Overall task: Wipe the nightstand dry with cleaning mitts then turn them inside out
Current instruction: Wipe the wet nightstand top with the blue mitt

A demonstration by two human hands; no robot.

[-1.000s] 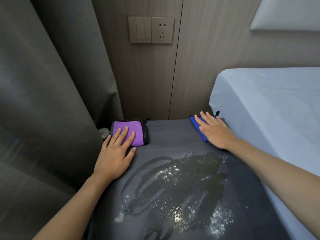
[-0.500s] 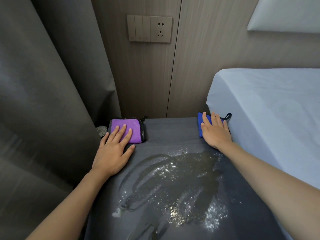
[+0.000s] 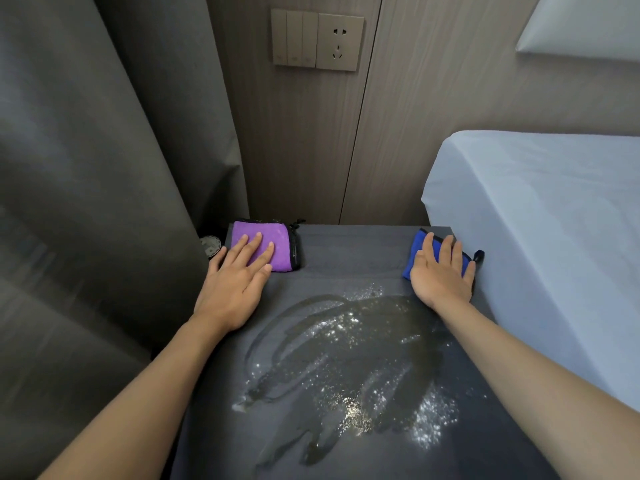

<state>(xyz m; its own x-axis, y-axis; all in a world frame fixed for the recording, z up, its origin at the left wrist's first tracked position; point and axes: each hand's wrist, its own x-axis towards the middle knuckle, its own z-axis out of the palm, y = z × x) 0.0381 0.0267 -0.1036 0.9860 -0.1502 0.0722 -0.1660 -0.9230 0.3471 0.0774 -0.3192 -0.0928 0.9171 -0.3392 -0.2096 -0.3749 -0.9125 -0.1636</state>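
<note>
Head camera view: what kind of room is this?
Most likely a bedroom: a bed with a pale sheet stands beside a dark nightstand, with a curtain on the left and a wall socket above.

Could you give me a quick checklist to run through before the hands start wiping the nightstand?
1. Left hand on purple mitt: ok, fingers lie flat on it.
2. Right hand on blue mitt: ok, palm covers it.
3. Mitts worn on the hands: not ok, both hands lie on top, outside.
4. Water still on nightstand: ok to wipe, a wide smear in the middle.
5. Mitt openings facing the wrists: cannot tell.
</note>
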